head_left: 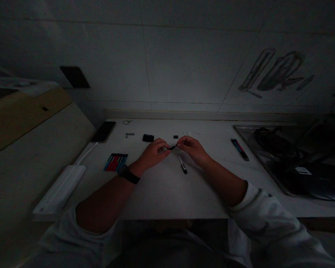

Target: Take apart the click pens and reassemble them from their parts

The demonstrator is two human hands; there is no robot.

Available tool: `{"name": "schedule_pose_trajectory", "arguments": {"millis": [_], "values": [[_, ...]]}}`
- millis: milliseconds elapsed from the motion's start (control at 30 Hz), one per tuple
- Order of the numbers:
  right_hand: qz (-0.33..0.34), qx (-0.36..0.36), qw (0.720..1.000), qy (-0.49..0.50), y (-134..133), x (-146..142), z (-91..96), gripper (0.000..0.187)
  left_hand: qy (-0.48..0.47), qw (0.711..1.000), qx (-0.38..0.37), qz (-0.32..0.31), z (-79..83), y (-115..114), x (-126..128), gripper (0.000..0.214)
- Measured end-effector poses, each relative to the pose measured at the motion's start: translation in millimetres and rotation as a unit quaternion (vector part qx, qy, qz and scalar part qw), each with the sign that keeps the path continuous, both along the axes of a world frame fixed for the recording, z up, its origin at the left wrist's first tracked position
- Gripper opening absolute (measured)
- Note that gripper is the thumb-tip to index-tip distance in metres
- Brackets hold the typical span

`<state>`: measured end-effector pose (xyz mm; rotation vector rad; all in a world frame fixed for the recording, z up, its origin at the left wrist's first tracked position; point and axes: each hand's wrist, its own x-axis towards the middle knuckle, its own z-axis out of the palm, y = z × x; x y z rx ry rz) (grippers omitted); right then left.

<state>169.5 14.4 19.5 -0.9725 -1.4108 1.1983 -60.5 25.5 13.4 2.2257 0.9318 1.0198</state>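
Note:
My left hand point(155, 152) and my right hand point(194, 150) meet over the middle of the white counter. Their fingertips pinch the two ends of a slim black pen part point(172, 147); the dim light hides its exact kind. Just below, a white-and-black pen piece point(182, 166) lies on the counter. Behind the hands sit a row of black pen parts point(148, 138), a small dark piece point(175, 137) and several thin white sticks point(187, 133). Blue, red and black pen barrels point(115, 162) lie side by side near my left wrist.
At the left are a phone point(105, 131) and a white power strip point(61, 188). Small metal pieces point(130, 134) and a thin ring point(126, 122) lie toward the wall. To the right, a dark multicoloured pen point(239, 149) lies beside a metal-rimmed stove or sink point(264, 169).

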Motion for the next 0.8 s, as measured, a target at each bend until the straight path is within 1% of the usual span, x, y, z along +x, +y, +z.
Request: {"name": "schedule_pose_trajectory", "arguments": {"millis": [200, 433, 633, 800], "values": [[0.0, 0.007, 1.0, -0.009, 0.4, 0.3, -1.3, 0.024, -0.004, 1.0, -0.001, -0.002, -1.7, 0.8, -0.6, 0.007], [0.001, 0.036, 0.998, -0.052, -0.2, 1.3, 0.0, 0.022, 0.004, 1.0, 0.0, 0.007, 0.5, 0.0, -0.5, 0.008], [0.006, 0.04, 0.997, -0.059, -1.9, -0.5, 0.7, 0.021, 0.007, 1.0, 0.003, 0.001, 0.6, -0.2, -0.6, 0.009], [-0.005, 0.045, 0.996, -0.078, -1.3, -1.1, 0.5, 0.022, 0.006, 1.0, 0.001, 0.004, 0.6, -0.2, -0.2, 0.008]]}}
